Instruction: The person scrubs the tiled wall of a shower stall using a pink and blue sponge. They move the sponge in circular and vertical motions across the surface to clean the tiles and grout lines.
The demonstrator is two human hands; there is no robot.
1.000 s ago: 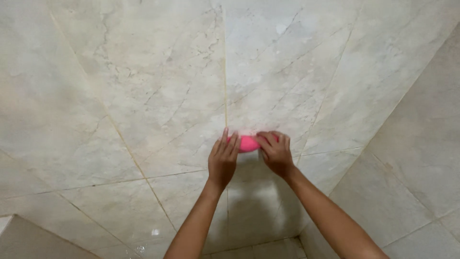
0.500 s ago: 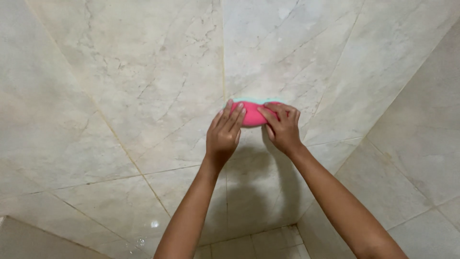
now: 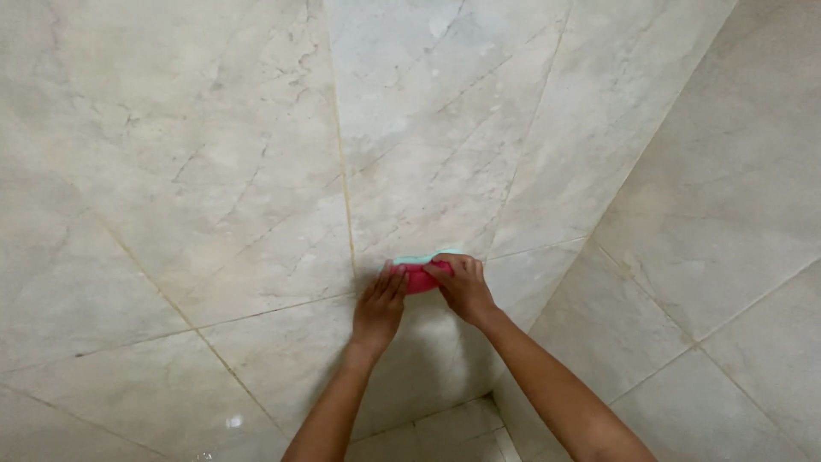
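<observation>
1. One pink sponge (image 3: 416, 276) with a teal top edge, pressed flat against the tiled wall (image 3: 256, 171), right by a grout line near the corner.
2. Two hands on it: left hand (image 3: 380, 306) fingers together, flat against its left end; right hand (image 3: 462, 287) curled over, clamped on it.
3. Bit of tiled floor (image 3: 445, 432) below.
</observation>
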